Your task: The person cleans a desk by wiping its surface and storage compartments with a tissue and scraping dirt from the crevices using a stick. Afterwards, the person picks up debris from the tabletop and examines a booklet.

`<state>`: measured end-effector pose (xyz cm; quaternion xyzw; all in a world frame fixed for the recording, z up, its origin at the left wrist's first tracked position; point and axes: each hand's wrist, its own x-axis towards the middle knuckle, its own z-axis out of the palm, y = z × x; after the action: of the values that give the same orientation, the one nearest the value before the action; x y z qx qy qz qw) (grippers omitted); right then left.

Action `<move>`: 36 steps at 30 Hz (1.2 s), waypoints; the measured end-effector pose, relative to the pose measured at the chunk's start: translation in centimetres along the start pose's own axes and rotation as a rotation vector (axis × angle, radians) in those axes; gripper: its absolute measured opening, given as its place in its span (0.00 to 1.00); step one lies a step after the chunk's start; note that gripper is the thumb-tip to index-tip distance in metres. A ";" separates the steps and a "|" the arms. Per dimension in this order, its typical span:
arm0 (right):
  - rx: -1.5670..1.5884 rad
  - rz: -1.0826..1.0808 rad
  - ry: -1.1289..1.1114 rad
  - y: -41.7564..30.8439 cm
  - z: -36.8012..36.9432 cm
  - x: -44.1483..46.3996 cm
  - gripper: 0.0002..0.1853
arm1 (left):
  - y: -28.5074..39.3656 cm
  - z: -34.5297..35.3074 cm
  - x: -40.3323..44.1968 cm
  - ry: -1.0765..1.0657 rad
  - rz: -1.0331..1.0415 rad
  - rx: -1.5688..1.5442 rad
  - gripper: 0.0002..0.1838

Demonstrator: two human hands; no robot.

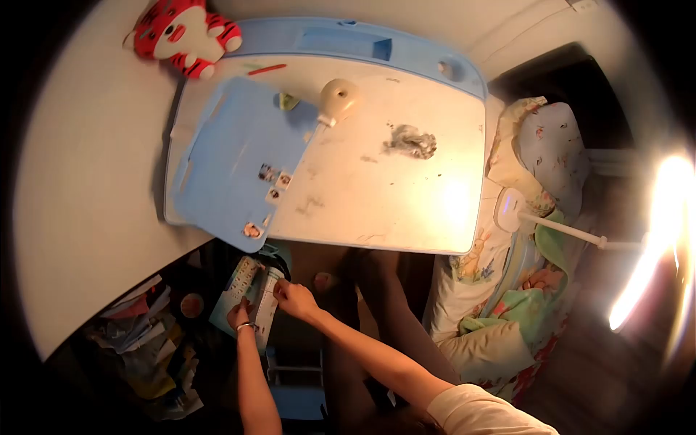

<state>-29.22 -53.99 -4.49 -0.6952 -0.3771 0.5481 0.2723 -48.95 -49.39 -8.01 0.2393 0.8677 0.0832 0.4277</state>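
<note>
From here I count two hands, left (241, 313) and right (290, 296), on one pale-blue-and-white printed flat item (254, 281) below the white table's (348, 210) near-left corner; I can't tell their grip. One long blue plastic trough (279, 36) lines the far edge, contents unclear. One blue plastic board (232, 145) overhangs the near edge.

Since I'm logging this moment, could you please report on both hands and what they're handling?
Left hand on pale-blue printed item; right hand, fingers curled, on its white strip. Grips unclear. Desk close beyond.
</note>
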 end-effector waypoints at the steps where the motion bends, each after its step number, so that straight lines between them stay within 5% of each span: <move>1: 0.014 0.000 0.003 0.3 -1.1 -0.1 0.12 | -0.5 1.0 0.2 -0.072 0.144 -0.077 0.14; 3: 0.133 -0.046 -0.017 -1.2 -5.6 -1.2 0.10 | -2.4 3.4 1.1 -0.223 0.432 -0.230 0.13; 9: 0.209 -0.151 0.264 -5.0 -19.1 -4.0 0.07 | 10.3 8.9 -19.9 -0.743 0.362 -0.475 0.17; 10: 0.169 -0.155 0.251 -5.1 -20.6 -4.2 0.07 | 13.1 10.6 -24.0 -0.679 0.439 -0.557 0.21; 13: 0.206 -0.186 0.282 -5.0 -23.2 -3.9 0.09 | 16.0 13.6 -26.0 -0.627 0.561 -0.378 0.10; 17: 0.112 -0.329 0.168 -6.4 -31.9 -2.1 0.09 | 20.9 16.6 -28.0 -0.657 0.484 -0.439 0.07; 23: -0.054 -0.265 0.820 -5.7 -46.9 5.0 0.04 | 25.3 18.9 -29.5 -0.633 0.568 -0.270 0.11; 26: -0.358 -0.319 0.935 -4.1 -52.5 10.7 0.07 | 25.7 19.4 -29.8 -0.624 0.557 -0.224 0.11; 30: -0.630 -0.424 0.987 -2.7 -55.3 16.4 0.07 | 26.0 20.2 -30.4 -0.644 0.544 -0.173 0.11; 36: -0.739 -0.271 0.825 -1.8 -55.2 19.0 0.06 | 26.8 20.8 -30.3 -0.733 0.510 -0.116 0.10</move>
<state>25.90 -35.42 0.24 -0.8461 -0.4920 0.0231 0.2037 -7.71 -42.05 9.70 0.4349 0.5661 0.1442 0.6852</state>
